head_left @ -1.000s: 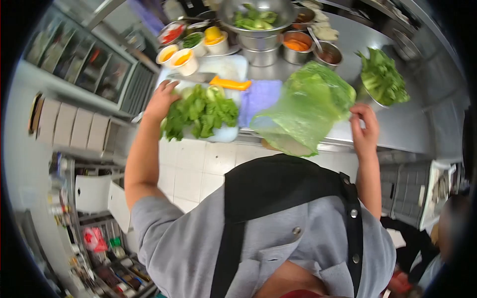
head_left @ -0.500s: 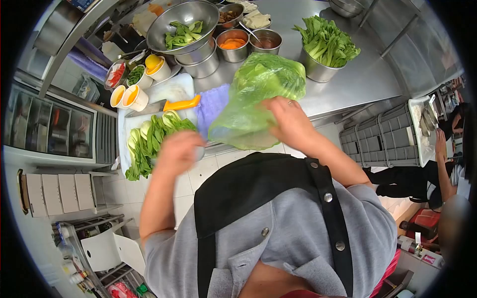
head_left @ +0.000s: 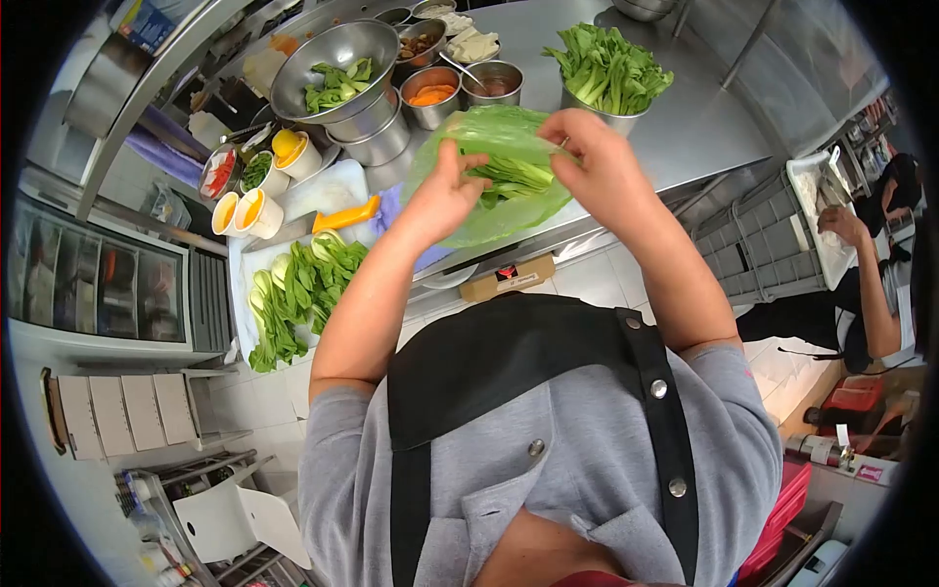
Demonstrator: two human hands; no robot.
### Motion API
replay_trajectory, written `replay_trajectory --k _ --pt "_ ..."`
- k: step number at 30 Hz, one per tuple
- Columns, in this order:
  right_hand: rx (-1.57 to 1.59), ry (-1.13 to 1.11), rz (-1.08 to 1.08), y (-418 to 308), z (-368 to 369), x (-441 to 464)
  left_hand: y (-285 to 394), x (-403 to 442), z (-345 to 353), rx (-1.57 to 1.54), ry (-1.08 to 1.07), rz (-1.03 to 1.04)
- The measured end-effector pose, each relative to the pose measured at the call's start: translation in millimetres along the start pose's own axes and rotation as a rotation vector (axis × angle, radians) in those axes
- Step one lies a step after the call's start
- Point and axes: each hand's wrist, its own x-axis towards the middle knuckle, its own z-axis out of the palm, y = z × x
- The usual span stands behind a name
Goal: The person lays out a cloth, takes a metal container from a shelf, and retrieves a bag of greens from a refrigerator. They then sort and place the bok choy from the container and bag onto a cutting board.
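Observation:
A translucent green plastic bag (head_left: pixel 494 231) lies at the front of the steel counter with its mouth spread toward me. Leafy greens (head_left: pixel 516 180) show inside it. My left hand (head_left: pixel 448 194) is closed on the left side of the bag's mouth, its fingers partly over the film. At the opposite side, my right hand (head_left: pixel 599 164) pinches the bag's rim between thumb and fingers. Left of my left forearm, several bok choy (head_left: pixel 308 284) lie on a white cutting board. A knife with an orange handle (head_left: pixel 347 213) rests just behind them.
Behind the bag stands a steel pot of leafy greens (head_left: pixel 611 73). A large steel bowl (head_left: pixel 293 83), a tin of orange slices (head_left: pixel 430 95) and paper cups (head_left: pixel 259 215) line the back left. At right are a grey crate (head_left: pixel 748 249) and another person's hand (head_left: pixel 841 225).
My left hand has moved from above the bok choy to the bag. The bag's mouth now stands open, showing greens inside. My right hand has shifted up to its rim.

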Motion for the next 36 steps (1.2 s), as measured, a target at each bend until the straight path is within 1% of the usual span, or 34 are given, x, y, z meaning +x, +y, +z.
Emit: replay_trajectory --k 1,2,4,6,7,9,10,13,17,21,22,24,25,27,28,30,31,33,34,36 --pt "0.011 -0.026 -0.039 -3.1 2.3 -2.6 -6.0 -1.3 2.6 0.006 -0.008 -0.003" --pt "0.022 -0.05 -0.078 -6.0 3.8 -4.9 -19.3 -0.5 4.8 -0.029 0.028 0.004" --pt "0.036 -0.082 -0.069 -9.3 4.2 -8.1 -50.6 6.2 10.1 -0.06 0.06 0.008" --pt "0.087 -0.139 -0.031 -9.6 4.8 -9.6 -77.8 16.4 26.9 0.358 -0.213 0.016" --pt "0.086 -0.145 -0.03 -10.9 3.5 -9.9 -77.1 21.4 37.3 0.354 -0.212 0.014" --pt "0.073 -0.174 0.022 -15.6 -1.4 -9.5 -75.0 32.2 56.2 0.659 0.004 0.393" --pt "0.072 -0.179 0.019 -16.9 -2.6 -8.6 -74.7 37.6 61.2 0.726 0.077 0.438" --pt "0.046 -0.209 0.041 -17.5 -5.2 -8.1 -78.4 54.1 67.4 0.734 0.169 0.388" --pt "-0.051 -0.196 -0.005 -18.2 -13.5 -6.4 -94.2 64.6 70.2 0.688 0.268 0.326" --pt "-0.11 -0.229 0.006 -15.6 -18.9 -12.1 -113.9 68.0 72.3 0.653 0.386 0.306" --pt "-0.112 -0.235 0.002 -16.9 -20.6 -12.4 -95.6 62.5 67.8 0.648 0.392 0.304" --pt "-0.141 -0.284 0.044 -22.4 -23.9 -14.0 -61.6 48.6 56.4 0.573 0.068 0.071" --pt "-0.145 -0.289 0.042 -24.6 -24.2 -14.5 -59.2 42.9 53.9 0.567 0.072 0.071" --pt "-0.185 -0.289 0.01 -27.9 -24.9 -13.9 -56.8 35.7 49.7 0.361 0.053 0.094" --pt "-0.189 -0.291 0.008 -28.6 -24.4 -13.0 -59.5 37.2 48.2 0.358 0.055 0.096" --pt "-0.159 -0.33 0.022 -28.7 -22.0 -12.8 -66.9 41.6 46.5 0.298 0.086 0.017" --pt "-0.161 -0.332 0.025 -26.8 -20.7 -12.8 -68.2 43.2 45.8 0.295 0.084 0.016" --pt "-0.195 -0.338 0.0 -22.2 -17.7 -10.7 -68.5 44.9 43.6 1.149 -0.133 0.121" --pt "-0.197 -0.34 0.0 -21.8 -17.6 -9.3 -67.6 44.1 40.6 1.146 -0.132 0.121" --pt "-0.201 -0.335 0.053 -21.0 -17.8 -7.1 -65.8 42.3 34.5 1.443 -0.277 0.358"
